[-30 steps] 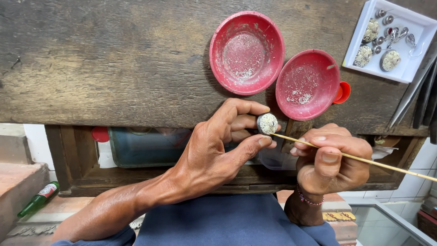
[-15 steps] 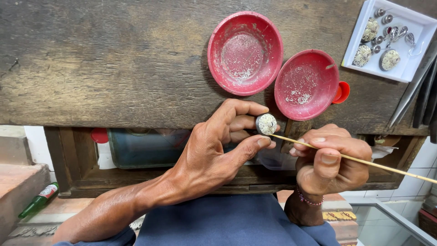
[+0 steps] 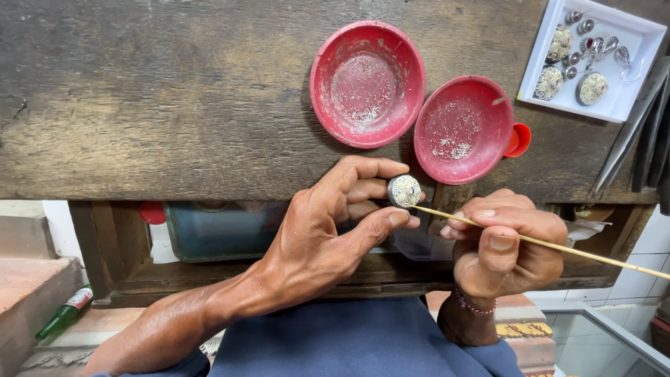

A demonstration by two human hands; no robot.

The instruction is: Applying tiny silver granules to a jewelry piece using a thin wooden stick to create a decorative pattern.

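Down at the far left a green bottle [image 3: 64,312] lies on the floor beside a step, well below the worn wooden counter [image 3: 153,105] that fills the upper part of the view. Moving right, the left hand [image 3: 328,230] comes up from below the counter's front edge, its thumb and fingertips pinched around a small round ornament [image 3: 405,190] with a pale, grainy face, held just in front of that edge. Above it on the counter sits a red dish [image 3: 368,82] dusted with pale specks, and touching its right side a second red dish [image 3: 464,129], likewise speckled, with a small red cap [image 3: 518,139] at its far rim. A thin stick [image 3: 558,246] runs from the ornament's lower edge, its tip touching there, slanting rightward through the right hand [image 3: 506,244], whose fingers are curled tightly closed around it. At the upper right corner a white tray [image 3: 631,98] holds several small metal ornaments.
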